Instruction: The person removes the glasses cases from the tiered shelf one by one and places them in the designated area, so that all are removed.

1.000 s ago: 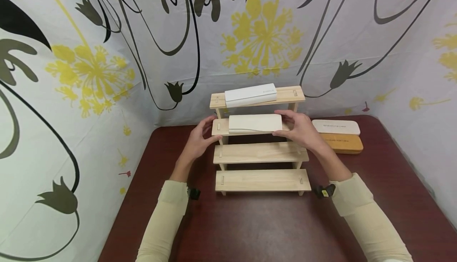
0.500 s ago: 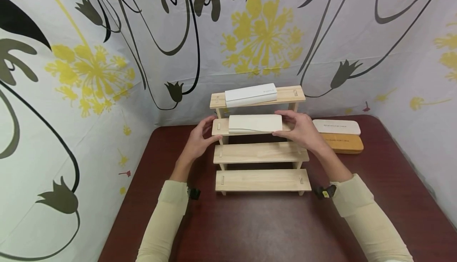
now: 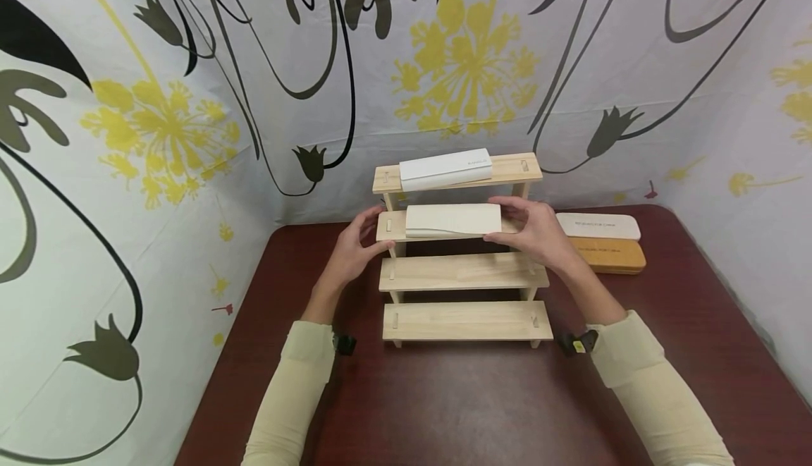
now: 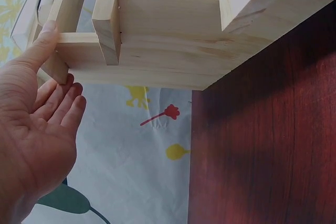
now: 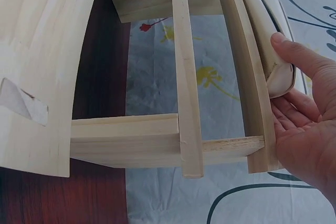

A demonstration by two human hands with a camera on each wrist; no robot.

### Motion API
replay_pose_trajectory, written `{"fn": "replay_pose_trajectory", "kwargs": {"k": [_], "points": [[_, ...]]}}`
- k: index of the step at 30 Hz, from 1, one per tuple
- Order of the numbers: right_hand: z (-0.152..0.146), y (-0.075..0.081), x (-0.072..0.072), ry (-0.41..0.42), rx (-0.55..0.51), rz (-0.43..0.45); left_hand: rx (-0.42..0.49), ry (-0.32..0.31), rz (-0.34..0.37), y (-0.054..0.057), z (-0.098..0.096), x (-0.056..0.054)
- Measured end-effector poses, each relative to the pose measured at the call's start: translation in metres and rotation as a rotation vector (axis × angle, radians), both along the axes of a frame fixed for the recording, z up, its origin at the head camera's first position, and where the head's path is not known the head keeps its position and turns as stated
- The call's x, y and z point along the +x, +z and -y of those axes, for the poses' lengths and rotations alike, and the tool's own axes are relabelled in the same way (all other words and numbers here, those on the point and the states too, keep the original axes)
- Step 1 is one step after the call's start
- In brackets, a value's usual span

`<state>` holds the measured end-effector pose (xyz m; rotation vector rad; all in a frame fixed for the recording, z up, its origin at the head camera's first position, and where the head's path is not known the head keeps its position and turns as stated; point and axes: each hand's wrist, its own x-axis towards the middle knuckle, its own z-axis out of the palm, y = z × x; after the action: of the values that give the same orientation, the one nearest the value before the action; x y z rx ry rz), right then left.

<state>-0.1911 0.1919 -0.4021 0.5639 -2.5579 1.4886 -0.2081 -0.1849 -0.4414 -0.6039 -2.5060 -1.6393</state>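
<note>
A wooden stepped display rack (image 3: 466, 271) stands on the table with several tiers. A white glasses case (image 3: 453, 220) lies along its second shelf from the top. My right hand (image 3: 535, 230) pinches the right end of this case, thumb at the front and fingers behind; the right wrist view shows the case (image 5: 265, 40) between them. At the left end of the same shelf is my left hand (image 3: 349, 246), its thumb on the front edge and its fingers around the end, as the left wrist view shows. Another white case (image 3: 445, 169) sits slightly skewed on the top shelf.
Right of the rack, a white case (image 3: 598, 225) and a mustard-yellow case (image 3: 607, 255) lie on the dark red table (image 3: 457, 402). A patterned cloth (image 3: 406, 85) hangs close behind the rack and along both sides.
</note>
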Motion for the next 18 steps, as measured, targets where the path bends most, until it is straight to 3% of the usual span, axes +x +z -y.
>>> {"fn": "replay_pose_trajectory", "kwargs": {"k": [18], "points": [[-0.0063, -0.0009, 0.0040, -0.010, -0.054, -0.015, -0.022, 0.009, -0.001, 0.0002, -0.0006, 0.0011]]}}
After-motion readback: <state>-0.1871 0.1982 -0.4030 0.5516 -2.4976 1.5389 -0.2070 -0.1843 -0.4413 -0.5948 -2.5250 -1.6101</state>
